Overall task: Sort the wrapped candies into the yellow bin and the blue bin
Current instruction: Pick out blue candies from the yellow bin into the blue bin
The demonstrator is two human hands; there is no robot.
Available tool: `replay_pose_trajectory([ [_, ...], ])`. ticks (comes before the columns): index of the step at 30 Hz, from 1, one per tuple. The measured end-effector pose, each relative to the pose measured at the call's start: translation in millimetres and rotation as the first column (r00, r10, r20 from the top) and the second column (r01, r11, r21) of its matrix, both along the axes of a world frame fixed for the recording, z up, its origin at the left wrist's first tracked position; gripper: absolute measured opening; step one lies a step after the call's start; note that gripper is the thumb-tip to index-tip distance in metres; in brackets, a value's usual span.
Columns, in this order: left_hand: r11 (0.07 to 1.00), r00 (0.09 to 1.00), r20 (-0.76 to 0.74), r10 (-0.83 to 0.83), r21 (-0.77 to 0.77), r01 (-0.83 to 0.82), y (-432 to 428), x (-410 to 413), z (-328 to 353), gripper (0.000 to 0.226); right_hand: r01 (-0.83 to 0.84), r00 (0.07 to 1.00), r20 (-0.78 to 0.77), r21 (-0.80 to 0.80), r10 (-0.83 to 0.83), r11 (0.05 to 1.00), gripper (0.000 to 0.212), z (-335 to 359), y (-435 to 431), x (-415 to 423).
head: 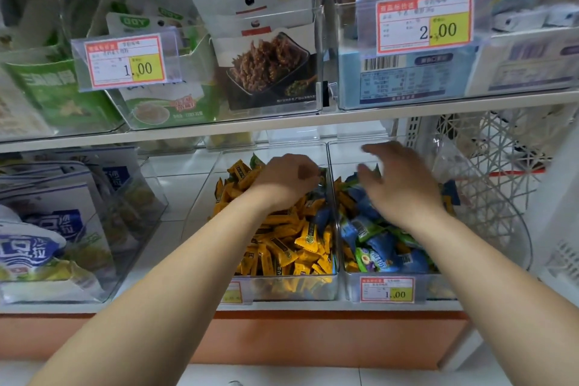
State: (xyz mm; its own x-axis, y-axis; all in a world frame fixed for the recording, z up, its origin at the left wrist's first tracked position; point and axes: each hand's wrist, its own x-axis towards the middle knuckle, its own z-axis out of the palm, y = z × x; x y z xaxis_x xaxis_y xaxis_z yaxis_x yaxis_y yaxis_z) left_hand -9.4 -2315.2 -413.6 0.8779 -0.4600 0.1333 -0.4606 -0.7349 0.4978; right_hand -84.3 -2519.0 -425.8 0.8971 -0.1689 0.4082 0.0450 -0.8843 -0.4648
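Observation:
Two clear bins stand side by side on the lower shelf. The left bin [282, 288] is heaped with yellow wrapped candies [300, 244], with a few blue and green ones along its right side. The right bin [438, 291] holds mostly blue and green wrapped candies [382, 247], with some yellow ones mixed in. My left hand [288, 180] reaches deep into the left bin, fingers curled down into the pile near a green candy at the dividing wall. What it holds is hidden. My right hand [398, 178] hovers over the right bin with fingers spread, blurred.
Price tags [387, 289] are clipped to the fronts of both bins. A clear bin of blue-and-white snack bags [47, 229] stands to the left. The upper shelf [282, 127] hangs low over the bins. A white lattice basket [488, 172] sits to the right.

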Motion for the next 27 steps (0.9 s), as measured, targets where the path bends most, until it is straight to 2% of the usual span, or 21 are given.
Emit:
replay_pose_trajectory([
  [2,0.986,0.987,-0.115,-0.117,0.106,0.129,-6.9,5.5,-3.1,0.019,-0.197,0.978,-0.072,-0.03,0.195,0.98,0.05,-1.9,18.7,-2.1],
  [5,0.958,0.943,-0.26,-0.206,0.141,0.248,-1.3,4.0,-18.8,0.02,-0.318,0.916,-0.277,-0.069,0.289,0.945,0.062,-14.5,24.0,0.0],
  [7,0.954,0.95,-0.224,-0.218,0.158,0.256,4.8,2.5,-26.9,0.03,-0.325,0.884,-0.354,0.006,0.306,0.946,0.064,-21.5,17.8,1.8],
  [9,0.93,0.962,-0.126,-0.242,0.251,0.267,5.9,1.8,-29.2,0.035,-0.325,0.88,-0.353,0.046,0.319,0.945,0.066,-26.7,14.4,3.2],
  [11,0.91,0.968,-0.092,-0.232,0.332,0.25,1.3,2.7,-27.5,0.03,-0.327,0.888,-0.343,-0.004,0.306,0.945,0.069,-30.4,14.0,3.8],
  [13,0.925,0.98,-0.107,-0.167,0.327,0.193,-2.5,4.9,-26.7,0.017,-0.322,0.89,-0.344,-0.011,0.299,0.947,0.071,-31.9,13.7,3.6],
  [15,0.954,0.984,-0.117,-0.132,0.255,0.158,-0.7,5.6,-27.9,0.007,-0.322,0.883,-0.354,0.018,0.308,0.946,0.071,-32.9,12.4,2.5],
  [19,0.994,0.998,-0.047,-0.048,-0.099,0.043,17.4,-1.2,-22.5,0.017,-0.32,0.896,-0.307,0.057,0.321,0.946,0.067,-27.9,13.0,-1.0],
  [23,0.899,0.994,0.004,0.111,-0.426,-0.099,30.1,-6.6,-10.0,0.014,-0.297,0.942,-0.148,0.054,0.302,0.953,0.055,-16.7,25.0,-3.6],
  [27,0.779,0.988,-0.121,0.094,-0.609,-0.149,20.5,-20.9,-3.2,0.011,-0.408,0.901,-0.023,0.295,0.434,0.864,0.036,-11.2,43.5,-7.8],
])
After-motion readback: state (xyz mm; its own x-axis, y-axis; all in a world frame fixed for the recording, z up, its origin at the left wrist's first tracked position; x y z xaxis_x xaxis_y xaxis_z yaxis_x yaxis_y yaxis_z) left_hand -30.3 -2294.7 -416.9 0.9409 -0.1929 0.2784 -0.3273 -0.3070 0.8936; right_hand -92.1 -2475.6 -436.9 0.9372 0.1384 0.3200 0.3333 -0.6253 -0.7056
